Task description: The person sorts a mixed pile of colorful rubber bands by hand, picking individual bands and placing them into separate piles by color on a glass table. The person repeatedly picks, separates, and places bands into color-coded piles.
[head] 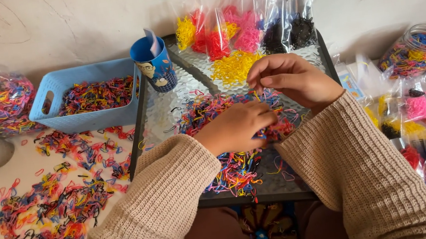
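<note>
Centre frame: left hand [236, 128] knuckles-up on mixed rubber bands [231, 167] heaped on glass tray [167, 106]; fingers curled under, grip can't tell. Right hand [290, 78] just above, fingertips pinched narrow on sth tiny, prob. a band, too small to confirm. Upper left: blue basket [85, 96] of bands, blue cup [155, 64]. Sorted bags [244, 26] top centre. Right-edge jars [414, 49] cut off.

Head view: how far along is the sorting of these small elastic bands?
Done: clear bags hold single-colour bands, and a yellow heap lies apart. In hand: left hand and right hand pick at the mixed pile on the tray. Left: that pile, the floor scatter and the blue basket.
</note>
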